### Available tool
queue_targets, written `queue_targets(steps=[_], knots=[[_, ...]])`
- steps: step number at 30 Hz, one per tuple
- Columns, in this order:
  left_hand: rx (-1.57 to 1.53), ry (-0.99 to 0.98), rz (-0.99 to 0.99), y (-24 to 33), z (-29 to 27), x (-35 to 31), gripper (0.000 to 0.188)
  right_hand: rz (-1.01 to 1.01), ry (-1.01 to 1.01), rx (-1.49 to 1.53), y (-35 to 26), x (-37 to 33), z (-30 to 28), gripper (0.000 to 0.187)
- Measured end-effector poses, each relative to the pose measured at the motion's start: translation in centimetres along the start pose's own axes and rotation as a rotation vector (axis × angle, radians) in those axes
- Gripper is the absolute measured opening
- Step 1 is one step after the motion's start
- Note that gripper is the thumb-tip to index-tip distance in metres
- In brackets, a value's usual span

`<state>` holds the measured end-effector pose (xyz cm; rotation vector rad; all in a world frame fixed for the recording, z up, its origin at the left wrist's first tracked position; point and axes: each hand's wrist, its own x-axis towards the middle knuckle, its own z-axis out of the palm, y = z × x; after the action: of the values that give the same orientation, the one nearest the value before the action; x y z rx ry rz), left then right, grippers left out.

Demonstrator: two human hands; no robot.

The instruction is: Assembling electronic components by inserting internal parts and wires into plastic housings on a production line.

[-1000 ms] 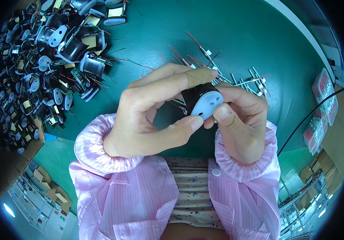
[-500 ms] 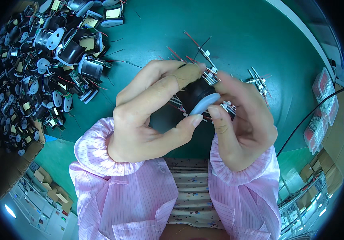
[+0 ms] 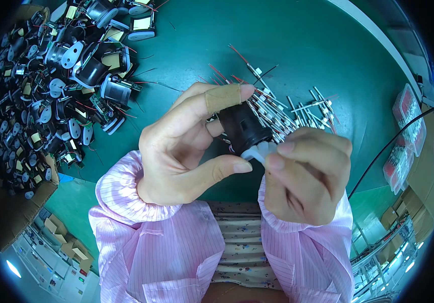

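My left hand [image 3: 169, 151] grips a black cylindrical housing [image 3: 242, 126] between its fingers and thumb. A tan wrap goes round the index finger. At the housing's lower end is a whitish cap [image 3: 260, 150], tilted against the rim. My right hand [image 3: 310, 174] pinches this cap between thumb and fingers, which hide part of it. Whether the cap is still joined to the housing I cannot tell. Just beyond both hands lies a heap of thin silvery rod-shaped parts [image 3: 270, 113] with red and black wires.
On the left, a cardboard box [image 3: 35, 207] and the green table [image 3: 202, 30] beside it hold a big pile of black cylindrical units [image 3: 90, 68] with grey end caps, circuit boards and loose wires. Clear plastic boxes [image 3: 410, 121] of small parts stand at the right edge, near a black cable [image 3: 378, 154].
The housing has turned, showing more of its black side. My right fingers have closed on the cap, which now sits at a different angle. More of the rod heap shows.
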<state>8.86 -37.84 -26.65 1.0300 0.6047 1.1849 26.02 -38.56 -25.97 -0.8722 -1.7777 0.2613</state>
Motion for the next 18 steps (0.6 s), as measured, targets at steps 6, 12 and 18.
queue_targets(steps=[6,12,18], knots=[[0.062,0.026,0.026,0.03,0.28,0.10,0.073,-0.179,0.058,-0.076,-0.27,-0.36,0.25,0.022],[0.101,0.029,0.050,0.32,0.40,0.04,0.073,-0.211,0.100,-0.090,-0.41,-0.44,0.59,0.022],[0.272,-0.039,0.176,0.34,-0.29,0.02,0.074,-0.043,0.063,0.144,-0.37,-0.57,0.67,0.024]])
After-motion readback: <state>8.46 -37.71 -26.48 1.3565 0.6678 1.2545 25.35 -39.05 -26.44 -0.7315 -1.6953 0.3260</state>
